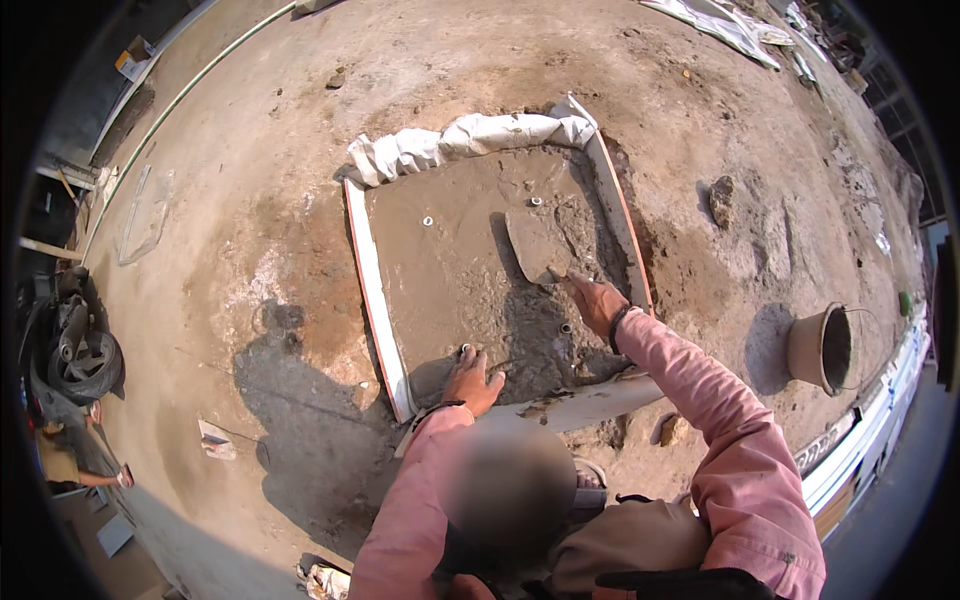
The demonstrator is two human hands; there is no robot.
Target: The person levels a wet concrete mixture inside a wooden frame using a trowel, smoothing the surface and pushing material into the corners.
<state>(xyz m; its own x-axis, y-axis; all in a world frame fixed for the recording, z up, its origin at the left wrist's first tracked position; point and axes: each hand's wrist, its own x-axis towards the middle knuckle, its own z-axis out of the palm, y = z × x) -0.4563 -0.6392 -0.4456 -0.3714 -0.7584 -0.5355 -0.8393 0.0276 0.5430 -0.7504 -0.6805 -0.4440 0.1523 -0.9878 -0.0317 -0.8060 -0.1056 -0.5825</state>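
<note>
Wet grey-brown mortar [415, 275] lay within long white boards [374, 290], apparently for containment. Right hand [597, 304] gripped a flat mortar-smeared trowel [530, 245]; left hand [472, 384] was spread, seemingly bracing.

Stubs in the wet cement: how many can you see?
4: the far-left stub, the far-right stub, the near-right stub and the near-left stub, beside the left hand. The hand or cement may hide others.

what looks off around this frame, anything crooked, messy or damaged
Mainly the white covering on the far side of the frame: it is bunched and wrinkled, while the left side runs smooth. The muddy mix inside also looks lumpy on the right, unlike its flatter left part.
</note>
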